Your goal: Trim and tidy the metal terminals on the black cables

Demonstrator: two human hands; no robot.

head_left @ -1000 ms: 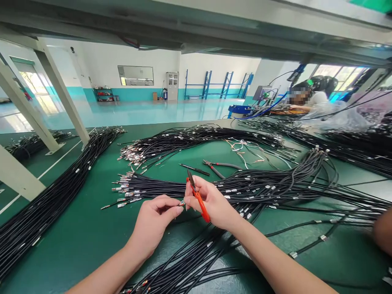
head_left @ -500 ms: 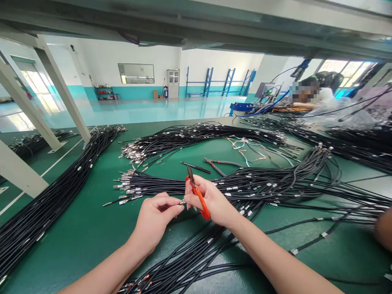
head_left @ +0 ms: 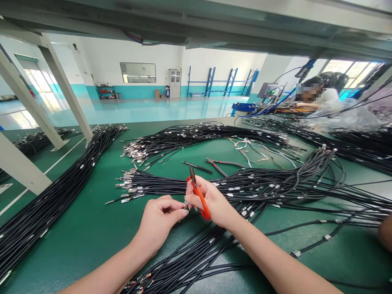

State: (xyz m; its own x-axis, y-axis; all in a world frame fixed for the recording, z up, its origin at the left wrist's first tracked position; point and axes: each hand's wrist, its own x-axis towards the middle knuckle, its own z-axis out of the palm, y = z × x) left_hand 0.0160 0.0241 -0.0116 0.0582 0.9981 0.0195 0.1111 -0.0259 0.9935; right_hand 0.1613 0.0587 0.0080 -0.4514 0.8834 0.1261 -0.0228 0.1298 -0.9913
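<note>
A small cable end (head_left: 185,204) was pinched between the thumb and forefinger of the left hand (head_left: 157,220), above the green tabletop (head_left: 92,232). The fingertips of the right hand (head_left: 216,204) were drawn together just beside it; whether it was also gripped by them could not be told. Red-handled scissors (head_left: 202,204) were held in the right hand, with the dark blades pointed up and away. Just beyond the hands, a bundle of black cables (head_left: 162,185) was laid out, its white-tagged ends turned to the left. Beyond it, pliers (head_left: 231,163) were placed near a black pen (head_left: 197,167), and thin loose wires (head_left: 246,141) were strewn to their right. A second bundle (head_left: 196,134) was set behind these tools, and a third (head_left: 58,208) was stretched along the left side
</note>
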